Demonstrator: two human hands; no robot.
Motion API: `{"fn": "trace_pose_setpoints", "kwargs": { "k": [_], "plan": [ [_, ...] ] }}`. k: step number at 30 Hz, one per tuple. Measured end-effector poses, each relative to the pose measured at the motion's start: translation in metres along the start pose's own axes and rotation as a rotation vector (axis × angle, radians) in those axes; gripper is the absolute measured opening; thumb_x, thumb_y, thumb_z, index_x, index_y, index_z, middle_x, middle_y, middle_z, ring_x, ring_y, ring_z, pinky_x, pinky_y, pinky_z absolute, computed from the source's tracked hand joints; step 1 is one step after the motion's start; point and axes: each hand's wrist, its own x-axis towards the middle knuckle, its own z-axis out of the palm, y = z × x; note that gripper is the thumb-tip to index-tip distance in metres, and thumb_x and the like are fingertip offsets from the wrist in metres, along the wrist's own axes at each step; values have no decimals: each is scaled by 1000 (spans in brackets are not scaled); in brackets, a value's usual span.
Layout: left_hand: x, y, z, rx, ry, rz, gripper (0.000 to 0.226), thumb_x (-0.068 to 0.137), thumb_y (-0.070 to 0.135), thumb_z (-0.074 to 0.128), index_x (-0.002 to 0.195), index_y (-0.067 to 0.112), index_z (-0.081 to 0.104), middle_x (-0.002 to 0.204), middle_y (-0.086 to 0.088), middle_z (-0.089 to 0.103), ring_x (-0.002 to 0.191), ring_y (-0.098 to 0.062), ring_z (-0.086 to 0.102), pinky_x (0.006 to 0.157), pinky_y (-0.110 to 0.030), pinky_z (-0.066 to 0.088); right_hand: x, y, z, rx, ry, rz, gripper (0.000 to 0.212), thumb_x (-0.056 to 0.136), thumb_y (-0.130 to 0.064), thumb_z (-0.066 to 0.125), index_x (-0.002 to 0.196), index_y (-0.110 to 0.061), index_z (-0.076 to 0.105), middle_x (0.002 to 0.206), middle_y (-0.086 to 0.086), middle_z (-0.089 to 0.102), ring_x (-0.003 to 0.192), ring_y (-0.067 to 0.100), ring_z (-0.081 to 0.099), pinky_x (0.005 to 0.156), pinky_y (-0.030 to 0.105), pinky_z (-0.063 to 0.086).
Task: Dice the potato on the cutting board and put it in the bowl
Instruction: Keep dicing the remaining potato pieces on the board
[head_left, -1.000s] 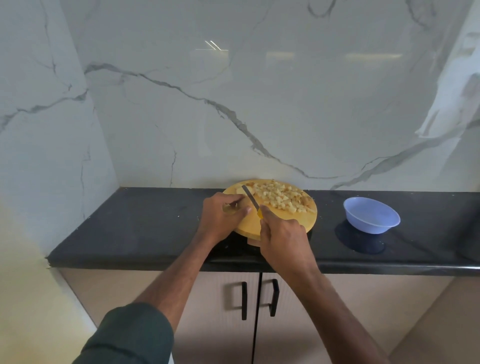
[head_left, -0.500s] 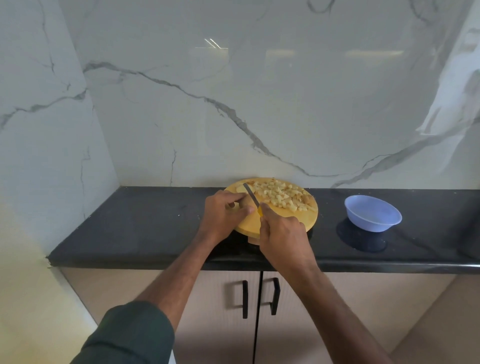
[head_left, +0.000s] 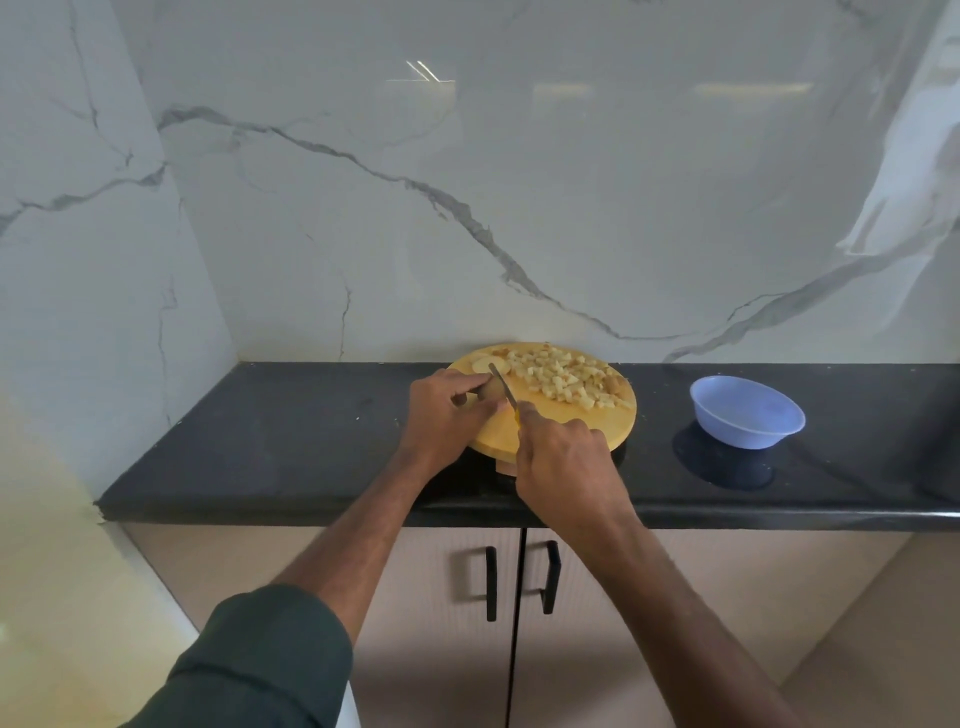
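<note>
Two hands work over the round wooden cutting board (head_left: 571, 431) in the single head view. The left hand (head_left: 447, 410) curls its fingers down over the last uncut piece of potato (head_left: 485, 393) at the board's left edge, pinning it in place. The right hand (head_left: 566, 457) grips the yellow handle of a small knife (head_left: 503, 387), whose blade angles away from the person and sits just beside the left fingertips, against the held piece.

Dicing looks to be the step in hand, and it seems nearly finished: a broad heap of diced potato (head_left: 563, 382) already covers the far and right part of the board, while only the held chunk and a couple of pale slices (head_left: 483, 364) beside it remain whole. The next move probably calls for short, controlled cuts with the left fingertips tucked back from the edge, since blade and fingers are very close.

Cubes are pale yellow, small and fairly even, a few with brownish skin. The light blue bowl (head_left: 748, 415) stands on the dark desk (head_left: 311, 431) well to the right of the board, with no potato visible in it, so the transfer is not yet begun.
</note>
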Motion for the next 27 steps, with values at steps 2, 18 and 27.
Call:
{"fn": "trace_pose_setpoints", "kwargs": {
  "k": [2, 18, 27],
  "plan": [
    [0, 0, 0, -2, 7, -7, 39, 76, 22, 87, 112, 15, 77, 78, 17, 64, 71, -6, 52, 66, -16, 42, -1, -1, 0, -24, -13, -4, 48, 107, -24, 35, 154, -17, 37, 92, 9, 66, 76, 24, 56, 68, 36, 36],
    [0, -1, -3, 6, -5, -56, 39, 80, 25, 83, 117, 17, 76, 107, 8, 73, 91, -6, 64, 78, -20, 50, -15, 14, -12, -27, -76, -25, 38, 106, -23, 37, 139, -19, 54, 80, 4, 64, 69, 24, 61, 67, 43, 56],
    [3, -7, -2, 42, -86, -46, 39, 93, 24, 70, 131, 18, 63, 127, 2, 63, 113, -10, 59, 97, -29, 51, 10, 31, -22, -45, 1, -34, 39, 108, -27, 39, 146, -26, 49, 95, 7, 70, 79, 27, 66, 74, 46, 58]
  ]
}}
